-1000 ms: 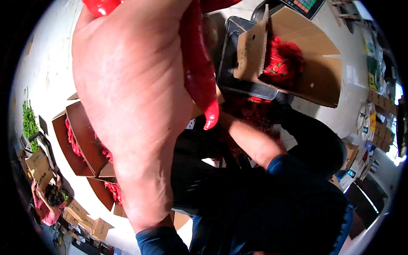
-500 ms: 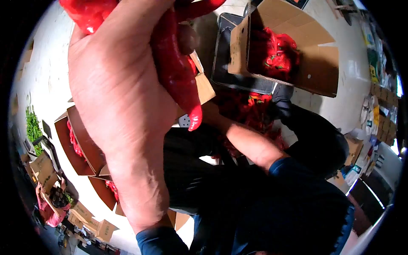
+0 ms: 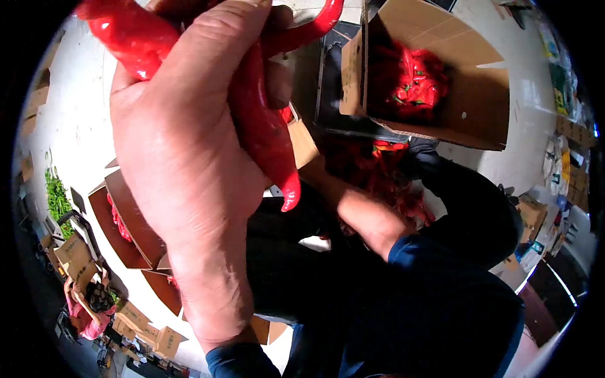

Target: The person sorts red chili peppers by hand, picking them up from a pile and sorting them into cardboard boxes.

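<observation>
close to the camera, left hand (image 3: 183,145) has its grip closed round red peppers (image 3: 261,129), seemingly mid-handling, so release would call for loosened fingers; right forearm (image 3: 365,208) visible, its hand's grip can't be told.

Left hand (image 3: 189,132) is holding red peppers (image 3: 265,138) close to camera.
Right arm (image 3: 365,208) is extending behind; open carton (image 3: 476,107) at upper right is containing a pepper pile (image 3: 419,79).
</observation>
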The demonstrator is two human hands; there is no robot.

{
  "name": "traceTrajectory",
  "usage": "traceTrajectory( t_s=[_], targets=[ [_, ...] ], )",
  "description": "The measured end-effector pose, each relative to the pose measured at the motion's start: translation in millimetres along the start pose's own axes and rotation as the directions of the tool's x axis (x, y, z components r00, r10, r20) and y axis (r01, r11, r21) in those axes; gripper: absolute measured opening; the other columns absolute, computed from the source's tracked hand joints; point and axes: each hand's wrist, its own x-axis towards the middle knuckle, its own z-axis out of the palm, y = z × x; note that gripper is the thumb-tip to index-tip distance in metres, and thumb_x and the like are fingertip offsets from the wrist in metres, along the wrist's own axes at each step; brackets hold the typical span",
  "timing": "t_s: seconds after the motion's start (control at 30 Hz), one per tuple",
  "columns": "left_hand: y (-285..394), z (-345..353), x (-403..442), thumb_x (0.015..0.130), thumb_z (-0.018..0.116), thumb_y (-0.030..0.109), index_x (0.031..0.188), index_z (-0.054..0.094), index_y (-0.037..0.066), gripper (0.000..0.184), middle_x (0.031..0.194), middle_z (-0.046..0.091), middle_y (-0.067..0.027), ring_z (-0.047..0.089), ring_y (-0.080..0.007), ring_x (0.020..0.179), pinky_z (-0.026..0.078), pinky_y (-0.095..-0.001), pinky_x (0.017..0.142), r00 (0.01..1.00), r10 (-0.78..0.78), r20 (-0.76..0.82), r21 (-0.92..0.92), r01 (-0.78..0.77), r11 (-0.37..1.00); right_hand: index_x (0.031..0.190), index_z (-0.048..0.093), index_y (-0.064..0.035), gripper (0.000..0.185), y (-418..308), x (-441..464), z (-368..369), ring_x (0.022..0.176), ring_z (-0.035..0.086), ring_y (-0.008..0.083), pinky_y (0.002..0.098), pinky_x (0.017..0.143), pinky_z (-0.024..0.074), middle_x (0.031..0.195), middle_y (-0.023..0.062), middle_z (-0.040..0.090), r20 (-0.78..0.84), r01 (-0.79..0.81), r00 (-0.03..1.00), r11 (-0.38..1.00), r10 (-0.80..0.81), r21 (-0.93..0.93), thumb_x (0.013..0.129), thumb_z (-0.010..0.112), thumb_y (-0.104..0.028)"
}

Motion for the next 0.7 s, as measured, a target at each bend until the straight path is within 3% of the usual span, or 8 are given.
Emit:
traceTrajectory(
  t_s=[0.13,0.27,0.3,0.37,0.4,0.5,0.6,0.7],
  targets=[
    [5.8,6.7,-2.1,0.092,0.060,0.005,0.114,0.061,-0.009,0.026,0.105,0.066,-0.0168,0.066,-0.0185,0.089,0.043,-0.0221,0.054,0.995,0.022,-0.101,0.043,-0.018,0.999,0.095,0.070,-0.0031,0.039,12.8,-7.3,-4.3,0.074,0.065,0.0222,0.0416,0.064,0.0509,0.083,0.0137,0.069,0.005,0.063,0.998,0.995,-0.064,0.081,0.095,0.057,-0.040],
    [13.4,-7.1,-1.1,0.092,0.060,0.005,0.115,0.061,-0.008,0.027,0.102,0.067,-0.0157,0.066,-0.0183,0.089,0.044,-0.0228,0.056,0.997,0.047,-0.064,0.044,-0.044,0.998,0.092,0.070,-0.0033,0.040,45.1,-22.2,-35.4,0.069,0.063,0.0192,0.0402,0.060,0.0496,0.078,0.0123,0.068,0.027,0.282,0.945,0.854,-0.326,0.437,0.096,0.057,-0.041],
    [13.7,-12.9,0.5,0.092,0.060,0.005,0.115,0.061,-0.008,0.027,0.102,0.066,-0.0155,0.066,-0.0182,0.089,0.045,-0.0231,0.057,0.998,0.058,-0.037,0.034,-0.057,0.998,0.091,0.070,-0.0034,0.040,48.6,-31.4,-50.8,0.068,0.063,0.0185,0.0398,0.059,0.0493,0.077,0.0120,0.068,0.113,0.188,0.952,0.832,-0.286,0.522,0.096,0.057,-0.041],
    [15.1,-16.1,-0.7,0.092,0.061,0.005,0.117,0.060,-0.008,0.028,0.103,0.066,-0.0154,0.065,-0.0182,0.088,0.046,-0.0235,0.059,0.996,0.087,-0.033,0.010,-0.087,0.996,0.085,0.071,-0.0067,0.038,22.5,-68.5,-127.0,0.057,0.056,0.0148,0.0360,0.050,0.0442,0.066,0.0070,0.064,0.617,-0.438,0.774,0.821,0.138,0.366,0.096,0.057,-0.041],
    [17.8,-14.9,-3.4,0.091,0.061,0.005,0.118,0.059,-0.008,0.030,0.104,0.066,-0.0154,0.065,-0.0181,0.088,0.046,-0.0236,0.060,0.995,0.088,-0.052,0.013,-0.087,0.996,0.078,0.070,-0.0106,0.040,22.8,-86.7,-148.0,0.050,0.052,0.0123,0.0289,0.045,0.0383,0.061,0.0025,0.061,0.646,-0.411,0.761,0.820,0.069,0.397,0.095,0.058,-0.045],
    [24.4,-7.5,-11.7,0.091,0.062,0.005,0.120,0.058,-0.009,0.032,0.105,0.066,-0.0152,0.064,-0.0179,0.087,0.046,-0.0236,0.060,0.988,0.083,-0.130,-0.019,-0.086,0.996,0.078,0.069,-0.0046,0.027,18.1,-131.9,-212.9,0.055,0.059,0.0139,0.0282,0.049,0.0454,0.065,0.0050,0.065,0.594,-0.254,0.797,0.831,-0.111,0.495,0.090,0.061,-0.028],
    [25.9,-18.8,-8.7,0.091,0.062,0.007,0.122,0.058,-0.008,0.035,0.105,0.066,-0.0142,0.065,-0.0184,0.091,0.048,-0.0234,0.065,0.997,0.051,-0.058,0.029,-0.050,0.998,0.089,0.069,0.0028,0.022,12.0,-175.7,-266.2,0.069,0.064,0.0161,0.0307,0.066,0.0511,0.080,0.0083,0.069,0.521,-0.311,0.809,0.553,-0.273,0.773,0.087,0.061,-0.017],
    [33.4,-8.8,-14.4,0.089,0.064,0.009,0.122,0.059,-0.006,0.036,0.101,0.067,-0.0115,0.066,-0.0195,0.092,0.051,-0.0257,0.072,0.999,-0.037,0.002,0.174,0.037,0.984,0.088,0.069,0.0011,0.020,-13.6,-227.6,-323.2,0.075,0.067,0.0169,0.0315,0.074,0.0534,0.082,0.0087,0.070,0.342,-0.186,0.826,0.357,-0.448,0.916,0.087,0.060,-0.016]
  ],
)
